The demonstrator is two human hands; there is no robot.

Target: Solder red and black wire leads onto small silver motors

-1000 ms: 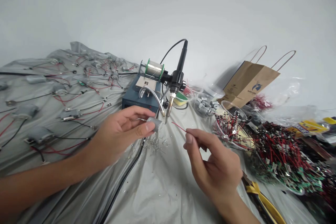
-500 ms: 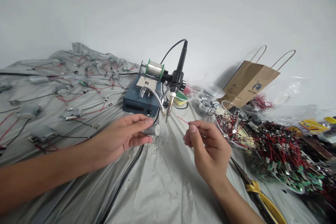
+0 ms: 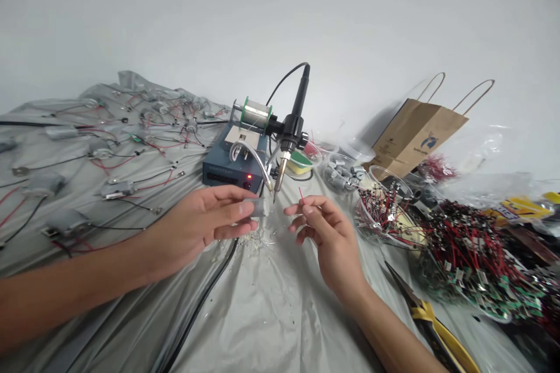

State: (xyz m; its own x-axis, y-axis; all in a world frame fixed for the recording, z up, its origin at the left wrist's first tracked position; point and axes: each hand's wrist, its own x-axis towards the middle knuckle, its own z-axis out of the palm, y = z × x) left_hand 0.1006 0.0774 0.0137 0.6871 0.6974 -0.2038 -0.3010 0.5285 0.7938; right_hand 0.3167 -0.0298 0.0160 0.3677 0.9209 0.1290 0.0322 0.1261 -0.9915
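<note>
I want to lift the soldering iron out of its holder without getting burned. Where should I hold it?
Take the iron's black grip above the holder, coming from above. It stands tilted upward, with the metal tip pointing down, so a low approach would pass it. The station's red light is on.

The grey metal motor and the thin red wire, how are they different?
The grey metal motor is fat and round, while the thin red wire is skinny. The motor is dull grey, the wire bright red. The motor is in the left hand, the wire in the right hand. Both are held up above the grey plastic sheet.
</note>
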